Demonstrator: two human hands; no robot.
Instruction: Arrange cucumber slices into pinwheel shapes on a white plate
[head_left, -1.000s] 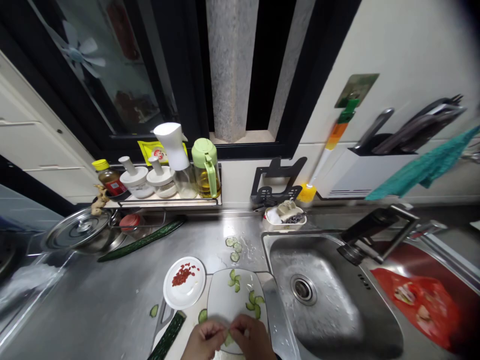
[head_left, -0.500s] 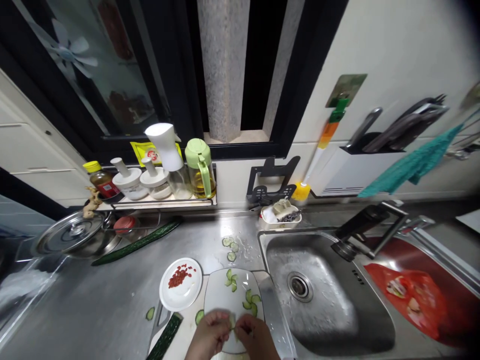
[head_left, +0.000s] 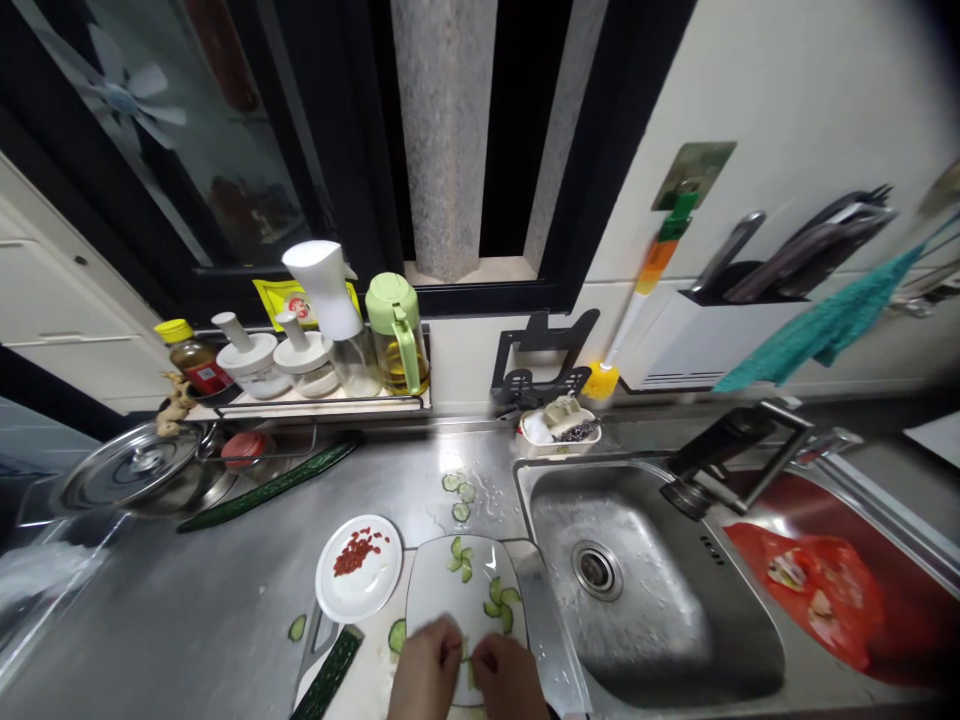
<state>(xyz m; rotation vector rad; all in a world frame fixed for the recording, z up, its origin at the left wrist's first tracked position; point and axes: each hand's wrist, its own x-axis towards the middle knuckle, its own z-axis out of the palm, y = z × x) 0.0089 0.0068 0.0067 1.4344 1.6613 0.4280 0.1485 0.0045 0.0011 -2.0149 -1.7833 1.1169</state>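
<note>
My left hand (head_left: 427, 668) and my right hand (head_left: 510, 675) are close together over the near part of a white square plate (head_left: 439, 590). The fingers of both are pinched, with a thin pale-green cucumber slice (head_left: 466, 652) between them; its outline is partly hidden and blurred. Farther up the plate, cut cucumber slices lie fanned in two groups, a small cluster (head_left: 460, 560) and a larger cluster (head_left: 500, 604). Beside my left hand, a cucumber round (head_left: 397, 635) rests at the plate's left edge. A cut length of cucumber (head_left: 330, 672) lies on the white cutting board (head_left: 369, 655).
Left of the square plate stands a round white plate (head_left: 330, 585) with red berries (head_left: 356, 552). Loose cucumber slices (head_left: 460, 511) and a whole cucumber (head_left: 270, 485) lie on the steel counter. The sink (head_left: 637, 640) is to the right; a condiment rack (head_left: 322, 405) runs along the back.
My left hand has turned and shifted slightly right, its knuckles now more on top. My right hand stays near the same spot, fingers still pinched. The view has shifted slightly.
</note>
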